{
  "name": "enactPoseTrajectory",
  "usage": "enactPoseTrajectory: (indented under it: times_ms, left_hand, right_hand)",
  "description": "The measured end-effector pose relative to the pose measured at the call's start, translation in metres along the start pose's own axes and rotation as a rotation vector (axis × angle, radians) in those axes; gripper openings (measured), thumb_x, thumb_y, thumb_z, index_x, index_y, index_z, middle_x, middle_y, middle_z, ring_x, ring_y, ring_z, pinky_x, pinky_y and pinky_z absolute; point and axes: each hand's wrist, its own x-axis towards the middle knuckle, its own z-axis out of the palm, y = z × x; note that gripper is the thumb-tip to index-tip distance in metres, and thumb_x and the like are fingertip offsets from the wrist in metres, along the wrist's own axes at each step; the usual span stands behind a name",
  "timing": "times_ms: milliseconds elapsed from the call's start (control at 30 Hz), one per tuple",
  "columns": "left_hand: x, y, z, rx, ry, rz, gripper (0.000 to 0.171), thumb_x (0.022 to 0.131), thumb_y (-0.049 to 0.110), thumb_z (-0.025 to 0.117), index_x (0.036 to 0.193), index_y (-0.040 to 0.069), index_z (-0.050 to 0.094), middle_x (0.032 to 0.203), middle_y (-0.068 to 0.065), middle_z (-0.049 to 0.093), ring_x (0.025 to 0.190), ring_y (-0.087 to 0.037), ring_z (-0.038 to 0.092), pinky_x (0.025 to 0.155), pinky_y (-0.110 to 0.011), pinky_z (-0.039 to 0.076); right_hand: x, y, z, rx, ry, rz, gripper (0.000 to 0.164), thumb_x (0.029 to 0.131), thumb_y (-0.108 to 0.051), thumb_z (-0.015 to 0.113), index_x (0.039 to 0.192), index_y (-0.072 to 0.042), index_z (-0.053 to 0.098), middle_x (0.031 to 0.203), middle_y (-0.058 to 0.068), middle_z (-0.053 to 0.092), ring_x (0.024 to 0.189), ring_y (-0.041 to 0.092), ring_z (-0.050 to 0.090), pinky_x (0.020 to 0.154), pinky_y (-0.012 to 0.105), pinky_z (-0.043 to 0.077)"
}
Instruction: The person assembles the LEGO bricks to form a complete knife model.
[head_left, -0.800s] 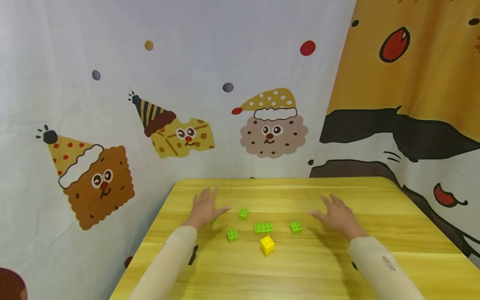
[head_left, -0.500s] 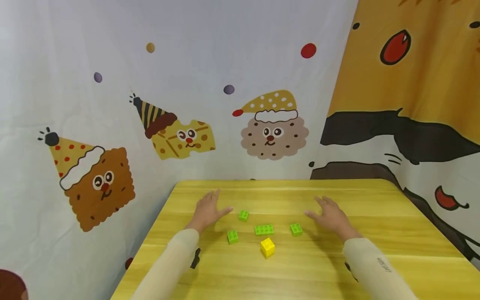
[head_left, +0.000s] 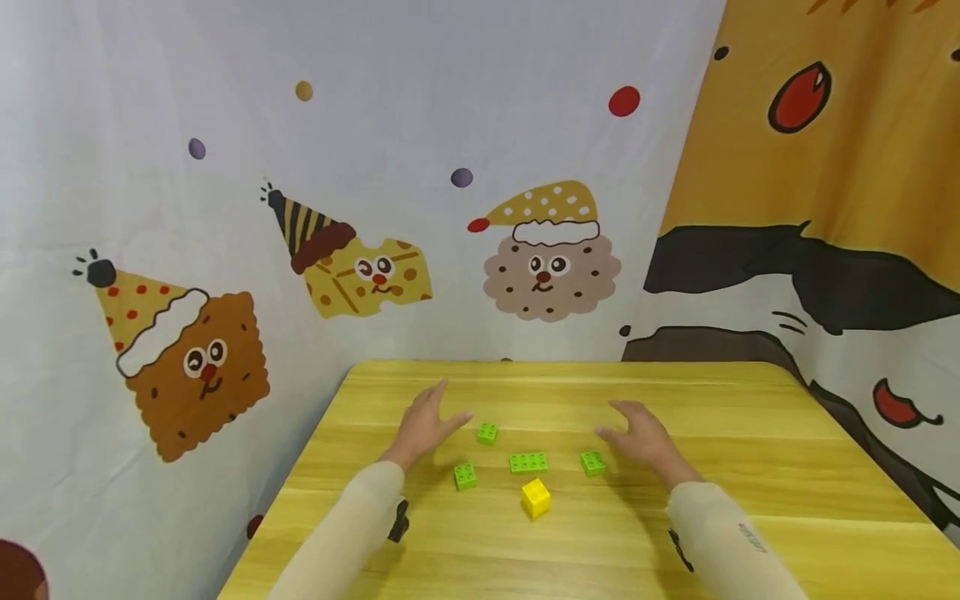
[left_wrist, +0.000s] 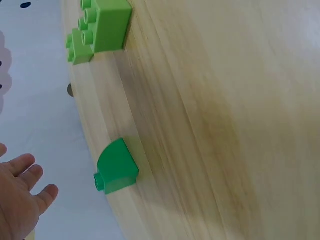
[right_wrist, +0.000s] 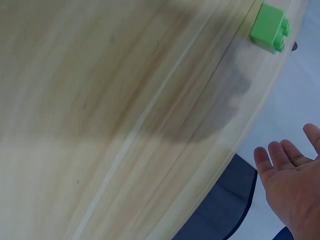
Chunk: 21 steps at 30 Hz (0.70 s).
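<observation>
Both hands hover over the wooden table with fingers extended, holding nothing. My left hand (head_left: 426, 423) is left of a small green toy brick (head_left: 487, 433) and above another one (head_left: 465, 476). In the left wrist view a darker green curved brick (left_wrist: 117, 167) lies near that hand; the left hand and arm hide it in the head view. My right hand (head_left: 642, 435) is just right of a square green brick (head_left: 592, 463), apart from it. Between the hands lie a longer green brick (head_left: 528, 462) and, nearer me, a yellow brick (head_left: 536, 498).
The yellowish wooden table (head_left: 675, 567) has its far edge against a white cloth backdrop (head_left: 405, 100) printed with cartoon snacks. An orange and black printed section (head_left: 840, 167) hangs at the right. Dark wrist straps (head_left: 399, 522) show below the sleeves.
The right hand has moved left toward the square green brick. The left hand has shifted slightly right, toward the bricks. The bricks have stayed put.
</observation>
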Motion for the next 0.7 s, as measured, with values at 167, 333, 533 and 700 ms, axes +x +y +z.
enactPoseTrajectory:
  times_ms: [167, 333, 533, 700]
  left_hand:
    - [-0.001, 0.006, 0.002, -0.081, 0.006, -0.012, 0.09, 0.091, 0.059, 0.063, 0.158, 0.012, 0.026, 0.158, -0.017, 0.029, 0.144, -0.038, 0.026, 0.113, -0.059, 0.023]
    - [-0.002, 0.01, 0.008, -0.151, 0.009, -0.015, 0.089, 0.091, 0.061, 0.062, 0.156, 0.008, 0.031, 0.155, -0.017, 0.036, 0.142, -0.038, 0.03, 0.111, -0.059, 0.027]
    - [-0.006, 0.014, 0.016, -0.187, -0.009, -0.002, 0.085, 0.093, 0.058, 0.061, 0.154, 0.006, 0.034, 0.15, -0.016, 0.043, 0.139, -0.038, 0.037, 0.108, -0.058, 0.032]
    - [-0.008, 0.019, 0.023, -0.197, -0.027, 0.008, 0.085, 0.092, 0.06, 0.06, 0.154, 0.006, 0.034, 0.148, -0.017, 0.045, 0.137, -0.038, 0.039, 0.107, -0.058, 0.035]
  right_hand:
    - [-0.004, -0.009, 0.005, 0.044, 0.006, -0.017, 0.066, 0.097, -0.036, 0.064, 0.146, 0.004, 0.043, 0.147, 0.033, 0.037, 0.133, 0.054, 0.034, 0.103, 0.066, 0.032]
    - [-0.007, -0.019, 0.012, 0.078, 0.021, -0.022, 0.063, 0.097, -0.034, 0.066, 0.143, 0.004, 0.047, 0.144, 0.032, 0.041, 0.128, 0.052, 0.043, 0.099, 0.064, 0.038]
    - [-0.004, -0.026, 0.026, 0.086, 0.026, -0.012, 0.058, 0.096, -0.028, 0.069, 0.142, 0.002, 0.051, 0.14, 0.028, 0.047, 0.119, 0.046, 0.052, 0.093, 0.058, 0.046]
    - [-0.003, -0.031, 0.035, 0.116, 0.018, -0.008, 0.055, 0.095, -0.025, 0.07, 0.141, 0.0, 0.053, 0.138, 0.025, 0.05, 0.119, 0.044, 0.053, 0.092, 0.056, 0.048]
